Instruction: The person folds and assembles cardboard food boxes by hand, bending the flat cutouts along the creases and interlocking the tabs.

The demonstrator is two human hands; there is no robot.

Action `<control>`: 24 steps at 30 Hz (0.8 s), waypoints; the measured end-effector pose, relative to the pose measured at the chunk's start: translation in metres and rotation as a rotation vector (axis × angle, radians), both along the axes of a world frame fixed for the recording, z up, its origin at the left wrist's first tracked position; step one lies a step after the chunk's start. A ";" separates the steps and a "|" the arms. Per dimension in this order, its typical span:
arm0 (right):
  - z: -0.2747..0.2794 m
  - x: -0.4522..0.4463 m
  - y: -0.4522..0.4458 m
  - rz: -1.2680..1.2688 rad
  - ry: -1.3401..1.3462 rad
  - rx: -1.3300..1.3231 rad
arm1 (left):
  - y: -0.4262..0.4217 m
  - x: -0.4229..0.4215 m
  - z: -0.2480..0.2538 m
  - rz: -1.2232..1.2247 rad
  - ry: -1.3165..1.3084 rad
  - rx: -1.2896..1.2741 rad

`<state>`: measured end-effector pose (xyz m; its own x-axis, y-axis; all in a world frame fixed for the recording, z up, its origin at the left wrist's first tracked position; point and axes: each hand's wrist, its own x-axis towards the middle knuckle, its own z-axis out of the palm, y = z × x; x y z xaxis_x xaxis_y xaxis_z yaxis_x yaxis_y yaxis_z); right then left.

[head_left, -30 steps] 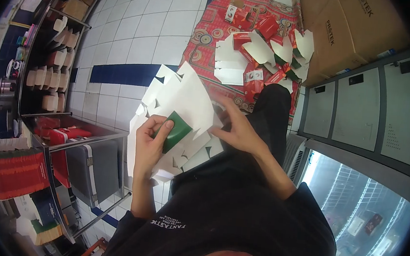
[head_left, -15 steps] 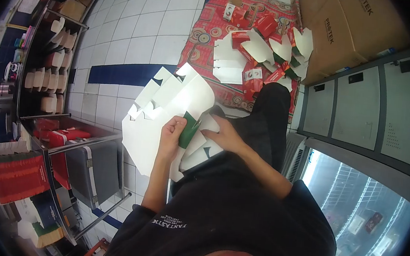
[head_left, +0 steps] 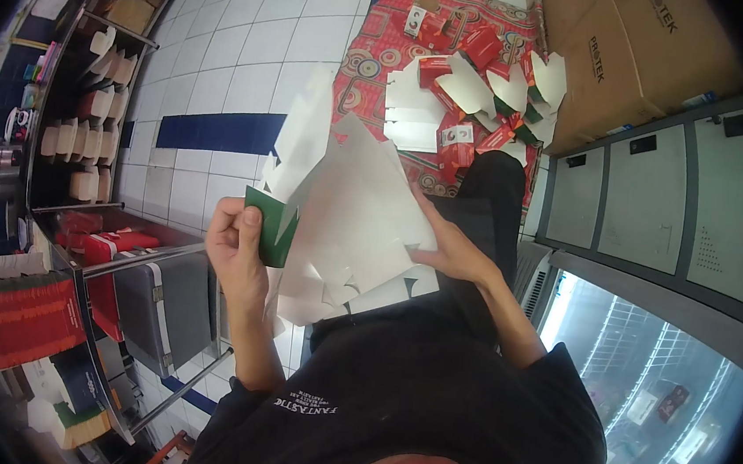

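White die-cut carton blanks (head_left: 361,205) are spread over my lap, with slots and cut-out tabs along the near edges. My left hand (head_left: 239,229) pinches a green flap (head_left: 273,223) of one blank between thumb and fingers, at the left side. That blank's white panel stands raised and tilted behind the flap. My right hand (head_left: 454,248) grips the right edge of the carton blanks, its thumb lying on the white face and its other fingers partly hidden behind.
Red and white cartons (head_left: 481,91) lie on a patterned red mat (head_left: 364,63) ahead. Large cardboard boxes (head_left: 616,59) and grey lockers (head_left: 641,185) line the right, above a lit glass-fronted cooler (head_left: 659,381). Shelves with folded food boxes (head_left: 88,141) and a metal rack (head_left: 166,254) stand left.
My left hand has moved left with the green flap, lifting and opening out the blank. My right hand has shifted right along with the sheet's edge.
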<state>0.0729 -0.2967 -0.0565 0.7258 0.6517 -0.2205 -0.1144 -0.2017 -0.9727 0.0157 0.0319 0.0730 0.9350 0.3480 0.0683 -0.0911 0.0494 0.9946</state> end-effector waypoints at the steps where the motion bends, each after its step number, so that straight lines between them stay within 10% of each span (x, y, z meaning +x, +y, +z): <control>1: -0.001 -0.002 0.002 0.010 -0.020 0.008 | 0.000 -0.001 0.004 0.016 -0.019 0.064; 15: -0.001 0.001 0.003 0.002 -0.245 -0.171 | -0.029 0.000 0.025 -0.013 -0.012 0.184; 21: 0.070 0.004 0.013 -0.459 -0.384 0.523 | -0.052 0.005 0.004 -0.328 0.303 0.312; 24: 0.079 0.012 0.005 -0.292 -0.485 0.359 | -0.061 0.008 -0.008 -0.454 0.386 0.358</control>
<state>0.0847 -0.2921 0.0221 0.8457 0.3853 0.3692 0.3523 0.1164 -0.9286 0.0237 -0.0289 0.0649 0.9633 -0.0650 -0.2603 0.2241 -0.3386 0.9139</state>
